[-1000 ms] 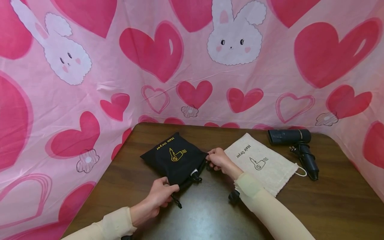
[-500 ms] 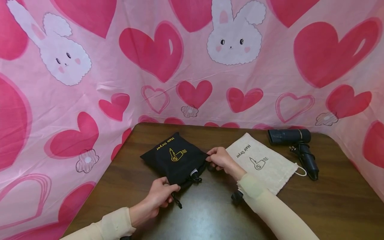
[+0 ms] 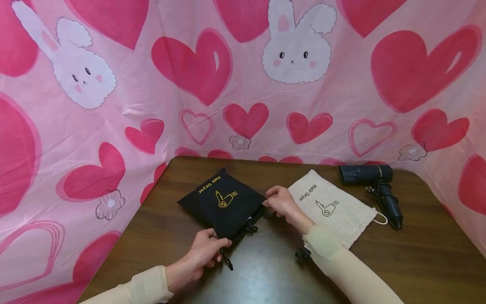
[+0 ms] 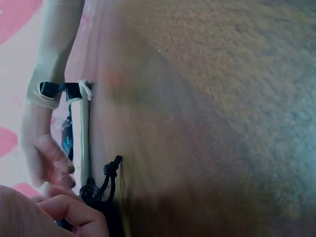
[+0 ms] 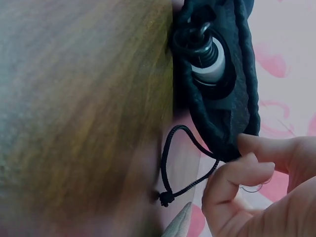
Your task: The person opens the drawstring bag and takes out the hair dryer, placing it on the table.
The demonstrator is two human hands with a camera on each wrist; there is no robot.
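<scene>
A black drawstring bag, printed "Hair Dryer" in yellow, lies on the table's left half. My left hand pinches its near corner, where a knotted black cord hangs down. At the right corner, my right hand pinches the cloth between thumb and fingers. In the right wrist view the bag's mouth gapes, and a black handle end with a white ring and a looped black cord shows inside. The rest of that item is hidden by the cloth. A drawstring loop dangles beside the right fingers.
A cream drawstring bag with the same print lies flat, partly behind the right forearm. Farther right is a black hair dryer with its cord wrapped round the handle. A pink patterned cloth rises behind the wooden table.
Both hands have shifted slightly to the right with the bag's corners in their grip. The bag's near edge has come a little nearer, and less of the white ring shows.
</scene>
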